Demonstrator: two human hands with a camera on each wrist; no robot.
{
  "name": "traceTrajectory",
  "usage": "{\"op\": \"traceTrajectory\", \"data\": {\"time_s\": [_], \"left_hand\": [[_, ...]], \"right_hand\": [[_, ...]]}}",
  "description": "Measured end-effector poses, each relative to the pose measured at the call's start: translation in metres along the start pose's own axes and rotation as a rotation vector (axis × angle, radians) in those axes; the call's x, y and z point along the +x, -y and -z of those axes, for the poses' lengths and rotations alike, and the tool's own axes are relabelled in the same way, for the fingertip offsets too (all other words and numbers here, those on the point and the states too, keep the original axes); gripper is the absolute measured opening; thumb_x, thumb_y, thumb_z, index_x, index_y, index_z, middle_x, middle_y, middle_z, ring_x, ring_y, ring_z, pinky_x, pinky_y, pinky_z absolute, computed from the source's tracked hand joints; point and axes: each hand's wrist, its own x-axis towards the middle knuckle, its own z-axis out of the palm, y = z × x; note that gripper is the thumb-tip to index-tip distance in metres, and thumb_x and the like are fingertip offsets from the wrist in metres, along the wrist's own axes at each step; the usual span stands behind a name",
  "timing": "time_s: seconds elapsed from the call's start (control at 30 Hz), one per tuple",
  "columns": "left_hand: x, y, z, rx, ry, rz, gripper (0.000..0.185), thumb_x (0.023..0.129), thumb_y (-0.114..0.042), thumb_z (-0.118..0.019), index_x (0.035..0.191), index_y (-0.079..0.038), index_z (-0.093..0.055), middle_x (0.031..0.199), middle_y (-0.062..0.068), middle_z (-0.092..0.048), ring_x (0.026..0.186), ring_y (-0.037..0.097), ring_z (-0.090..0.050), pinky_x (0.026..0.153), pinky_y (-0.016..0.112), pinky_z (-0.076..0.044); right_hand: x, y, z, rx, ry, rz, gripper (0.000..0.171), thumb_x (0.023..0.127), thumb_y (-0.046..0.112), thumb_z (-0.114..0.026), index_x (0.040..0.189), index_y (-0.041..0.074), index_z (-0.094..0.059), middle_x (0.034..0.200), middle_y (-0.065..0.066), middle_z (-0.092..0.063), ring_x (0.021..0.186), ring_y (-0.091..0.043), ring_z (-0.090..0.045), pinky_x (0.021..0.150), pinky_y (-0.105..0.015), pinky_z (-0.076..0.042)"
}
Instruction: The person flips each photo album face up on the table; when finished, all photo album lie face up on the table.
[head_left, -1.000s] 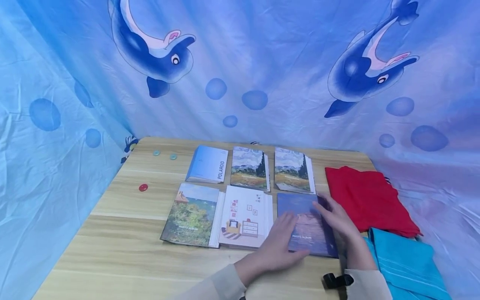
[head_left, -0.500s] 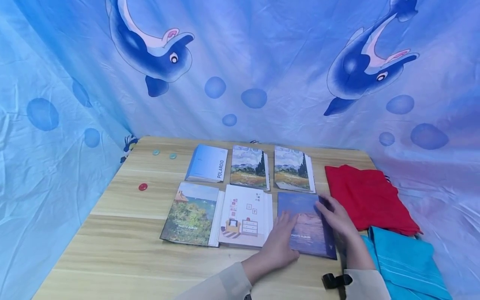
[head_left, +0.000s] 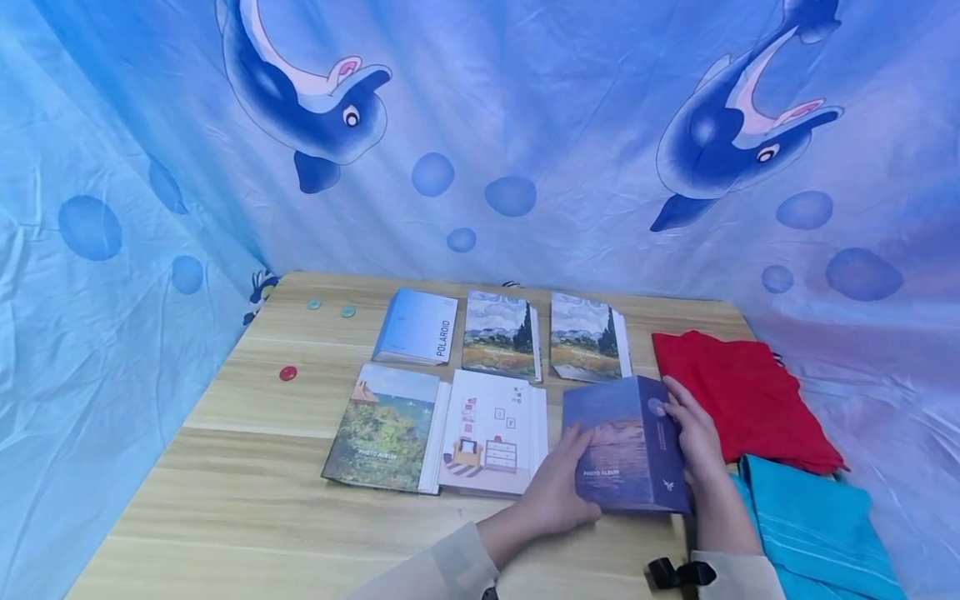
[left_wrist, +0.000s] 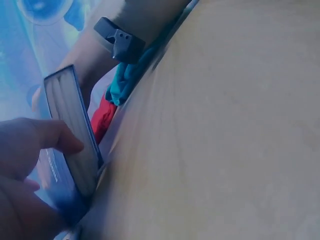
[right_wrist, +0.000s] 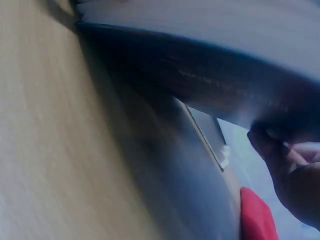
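Both hands clamp the dark blue photo album [head_left: 626, 450], tilted up off the wooden table [head_left: 247, 500]: left hand [head_left: 555, 487] on its near-left edge, right hand [head_left: 693, 437] curled round the spine side, fingertips probably underneath. Beyond lie the red cloth [head_left: 738, 396] and five other albums [head_left: 480, 375].

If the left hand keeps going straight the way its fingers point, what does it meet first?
The left hand already holds the dark blue album, fingers pointing away from the person. Straight on, the nearer-right landscape album in the back row seems to come first, though depth is hard to judge.
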Motion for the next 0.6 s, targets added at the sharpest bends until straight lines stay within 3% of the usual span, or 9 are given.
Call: {"op": "traceTrajectory", "data": {"time_s": [0.17,0.27,0.4,0.6], "left_hand": [[0.001,0.0,0.001,-0.066,0.033,-0.043,0.11,0.063,-0.008,-0.087,0.158,-0.018,-0.033,0.165,0.011,-0.027,0.147,0.032,-0.034,0.117,0.042,-0.035],[0.001,-0.002,0.001,-0.223,0.085,-0.072,0.112,0.065,-0.001,-0.084,0.16,-0.014,-0.028,0.166,0.012,-0.022,0.147,0.03,-0.033,0.116,0.035,-0.034],[0.001,-0.002,0.003,-0.414,0.152,-0.076,0.114,0.067,0.006,-0.082,0.162,-0.011,-0.02,0.167,0.013,-0.016,0.145,0.029,-0.035,0.113,0.026,-0.036],[0.001,-0.002,0.012,-0.5,0.204,-0.071,0.122,0.071,0.0,-0.087,0.164,-0.017,-0.01,0.167,0.009,-0.018,0.146,0.022,-0.032,0.113,0.027,-0.037]], "right_hand": [[-0.007,0.001,0.005,0.132,0.126,0.201,0.056,0.109,0.023,-0.042,0.162,0.031,-0.025,0.16,-0.002,-0.024,0.123,-0.012,-0.043,0.082,-0.018,-0.053],[-0.007,0.002,0.004,0.155,0.218,0.307,0.057,0.109,0.018,-0.039,0.163,0.027,-0.023,0.154,0.002,-0.029,0.126,-0.013,-0.041,0.085,-0.02,-0.054],[-0.006,0.003,-0.002,0.16,0.274,0.353,0.059,0.108,0.014,-0.039,0.163,0.024,-0.02,0.149,0.003,-0.033,0.126,-0.014,-0.043,0.085,-0.023,-0.057],[-0.005,0.001,-0.012,0.075,0.233,0.345,0.06,0.107,0.013,-0.046,0.162,0.025,-0.026,0.143,0.004,-0.04,0.126,-0.014,-0.042,0.092,-0.022,-0.053]]}}
